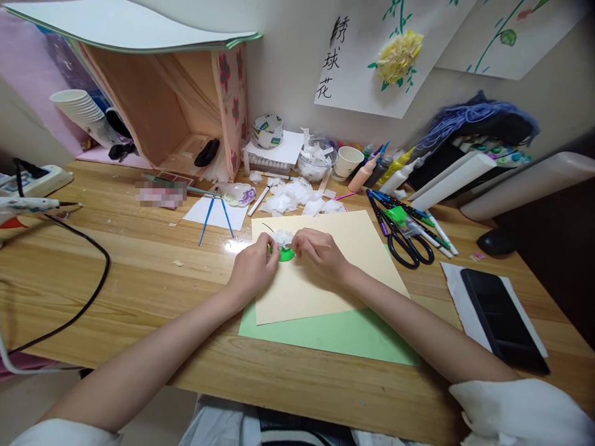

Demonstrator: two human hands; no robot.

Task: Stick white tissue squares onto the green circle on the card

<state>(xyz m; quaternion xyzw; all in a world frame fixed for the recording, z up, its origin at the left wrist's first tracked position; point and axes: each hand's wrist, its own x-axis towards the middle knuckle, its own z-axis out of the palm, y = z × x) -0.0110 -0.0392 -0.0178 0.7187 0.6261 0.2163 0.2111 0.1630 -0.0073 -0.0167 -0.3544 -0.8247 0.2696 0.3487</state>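
My left hand and my right hand meet over a cream sheet of paper. Between their fingertips is a clump of white tissue paper, above a bright green rounded patch on the sheet. The fingers of both hands are closed in a pinch, apparently on a small bit of the white tissue. My hands partly cover the green patch. A thin dark curved line shows on the sheet just beyond my left hand.
Green paper lies under the cream sheet. Beyond it are loose white tissue scraps, a bowl of scraps and glue bottles. Black-handled scissors and pens are to the right, near a phone. Two blue-handled brushes lie left.
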